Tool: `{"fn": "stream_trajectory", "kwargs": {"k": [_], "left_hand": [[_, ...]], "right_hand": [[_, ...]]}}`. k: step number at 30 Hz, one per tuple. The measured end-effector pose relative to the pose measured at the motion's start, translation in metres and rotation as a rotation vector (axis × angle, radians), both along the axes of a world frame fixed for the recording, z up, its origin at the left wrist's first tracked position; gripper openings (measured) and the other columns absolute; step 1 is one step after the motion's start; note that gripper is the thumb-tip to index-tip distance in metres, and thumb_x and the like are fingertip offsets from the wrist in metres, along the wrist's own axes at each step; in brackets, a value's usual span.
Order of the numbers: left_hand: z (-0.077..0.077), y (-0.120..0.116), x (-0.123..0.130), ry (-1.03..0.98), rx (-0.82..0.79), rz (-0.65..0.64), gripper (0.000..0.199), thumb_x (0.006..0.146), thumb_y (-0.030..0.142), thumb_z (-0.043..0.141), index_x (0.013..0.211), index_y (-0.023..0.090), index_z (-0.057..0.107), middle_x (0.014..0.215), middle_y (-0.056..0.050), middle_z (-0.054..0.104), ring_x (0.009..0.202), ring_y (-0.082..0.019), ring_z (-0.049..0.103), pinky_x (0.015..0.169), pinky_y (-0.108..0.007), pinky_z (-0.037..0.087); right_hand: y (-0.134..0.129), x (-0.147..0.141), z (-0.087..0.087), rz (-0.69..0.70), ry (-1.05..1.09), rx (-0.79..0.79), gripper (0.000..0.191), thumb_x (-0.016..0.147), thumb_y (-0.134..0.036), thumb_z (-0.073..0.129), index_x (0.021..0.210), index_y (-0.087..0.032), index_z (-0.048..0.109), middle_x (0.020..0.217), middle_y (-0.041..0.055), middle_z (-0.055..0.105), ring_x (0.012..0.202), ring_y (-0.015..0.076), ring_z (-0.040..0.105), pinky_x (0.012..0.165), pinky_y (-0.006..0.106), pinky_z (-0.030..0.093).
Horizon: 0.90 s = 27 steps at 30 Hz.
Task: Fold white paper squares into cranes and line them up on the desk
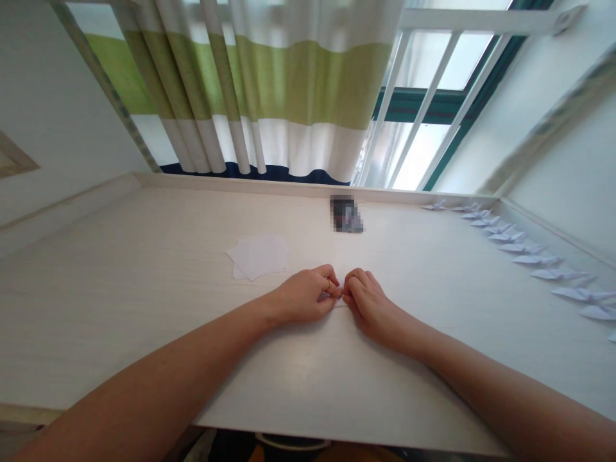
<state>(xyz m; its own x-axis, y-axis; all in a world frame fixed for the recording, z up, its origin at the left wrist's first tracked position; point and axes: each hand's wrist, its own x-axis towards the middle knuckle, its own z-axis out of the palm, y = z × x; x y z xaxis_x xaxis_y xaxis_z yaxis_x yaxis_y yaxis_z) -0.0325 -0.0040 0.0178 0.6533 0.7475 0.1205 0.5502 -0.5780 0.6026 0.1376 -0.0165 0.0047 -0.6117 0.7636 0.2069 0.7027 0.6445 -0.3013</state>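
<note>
My left hand (310, 292) and my right hand (364, 298) meet near the middle of the white table (298, 378). Between their fingertips is a small piece of folded white paper (341, 303), mostly covered by the fingers. Both hands are closed in a pinch on it, and a ring shows on a left finger. Beyond my left hand lies a loose stack of white paper sheets (260, 255). Folded white paper cranes (522, 247) stand in a row along the right side of the table.
A dark, pixelated flat object (346, 214) lies near the table's back rim (240, 184). Behind the rim hang green and white curtains (308, 83), with white railing bars (426, 106) in front of a window. Walls border the table left and right.
</note>
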Motion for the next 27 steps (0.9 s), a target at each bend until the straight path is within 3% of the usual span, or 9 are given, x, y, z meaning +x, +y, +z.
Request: {"fn": "stream_trajectory", "kwargs": {"k": [6, 15, 22, 27], "left_hand": [[-0.005, 0.001, 0.006, -0.023, -0.008, 0.093, 0.023, 0.073, 0.036, 0.053, 0.076, 0.020, 0.069, 0.082, -0.001, 0.057, 0.066, -0.011, 0.053, 0.065, -0.023, 0.042], [-0.007, -0.002, 0.010, -0.107, -0.101, 0.199, 0.013, 0.067, 0.028, 0.060, 0.069, 0.018, 0.068, 0.081, -0.001, 0.057, 0.070, -0.012, 0.054, 0.065, -0.024, 0.042], [-0.007, -0.003, 0.014, -0.159, -0.172, 0.285, 0.011, 0.062, 0.025, 0.064, 0.068, 0.017, 0.068, 0.081, -0.001, 0.058, 0.069, -0.012, 0.054, 0.066, -0.024, 0.041], [-0.008, -0.001, 0.014, -0.192, -0.190, 0.285, 0.015, 0.062, 0.030, 0.063, 0.066, 0.017, 0.068, 0.077, -0.001, 0.055, 0.066, -0.011, 0.052, 0.063, -0.023, 0.040]], "right_hand": [[-0.001, -0.001, 0.001, -0.035, 0.001, -0.037, 0.023, 0.066, 0.006, 0.038, 0.073, -0.017, 0.041, 0.082, 0.0090, 0.045, 0.077, 0.0196, 0.041, 0.071, 0.036, 0.040], [0.010, 0.005, 0.006, -0.072, 0.155, -0.214, 0.011, 0.072, -0.006, 0.047, 0.067, -0.016, 0.046, 0.077, 0.0047, 0.047, 0.071, 0.0148, 0.046, 0.065, 0.028, 0.041], [0.019, 0.015, 0.017, -0.055, 0.263, -0.479, 0.008, 0.071, -0.009, 0.049, 0.068, -0.015, 0.052, 0.070, -0.0003, 0.049, 0.062, 0.0100, 0.046, 0.057, 0.022, 0.039], [0.018, 0.006, 0.012, -0.137, 0.247, -0.408, 0.007, 0.065, -0.013, 0.060, 0.066, -0.015, 0.054, 0.071, 0.0006, 0.049, 0.066, 0.0116, 0.048, 0.060, 0.023, 0.038]]}}
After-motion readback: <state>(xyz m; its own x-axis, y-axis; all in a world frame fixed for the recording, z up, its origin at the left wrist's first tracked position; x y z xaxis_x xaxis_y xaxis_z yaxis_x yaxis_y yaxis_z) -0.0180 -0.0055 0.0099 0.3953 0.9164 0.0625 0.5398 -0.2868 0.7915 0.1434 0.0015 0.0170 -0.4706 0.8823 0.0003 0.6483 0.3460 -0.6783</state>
